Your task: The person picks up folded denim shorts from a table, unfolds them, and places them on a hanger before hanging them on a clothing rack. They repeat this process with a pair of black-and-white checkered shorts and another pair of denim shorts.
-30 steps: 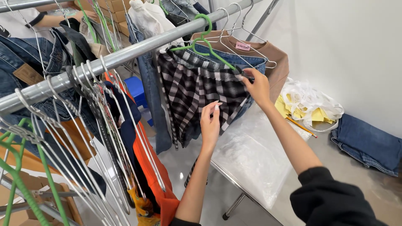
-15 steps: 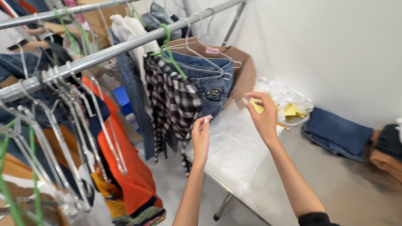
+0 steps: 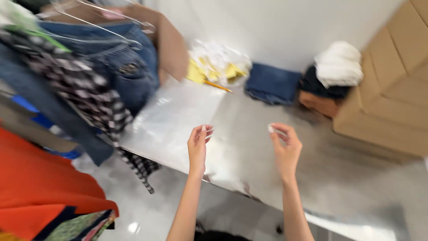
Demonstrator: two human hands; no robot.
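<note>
My left hand [image 3: 198, 146] and my right hand [image 3: 284, 147] are raised side by side above a steel table [image 3: 267, 178], palms roughly facing each other, fingers loosely curled and holding nothing. Under my left hand a clear plastic sheet [image 3: 171, 120] lies flat on the table. To the left, a black-and-white checked shirt [image 3: 84, 96] and blue jeans [image 3: 131, 71] hang from wire hangers, apart from both hands. The picture is blurred by motion.
At the table's far side are a crumpled plastic bundle with yellow paper [image 3: 218, 64], an orange pencil [image 3: 218, 86], folded jeans [image 3: 273, 85] and a white cloth pile [image 3: 339, 64]. Cardboard boxes [image 3: 392, 93] stand at the right. An orange garment [image 3: 40, 187] hangs at the lower left.
The view swung right and down from the clothes rail to the table. Both hands left the hanging checked shirt and jeans and now hover over the table.
</note>
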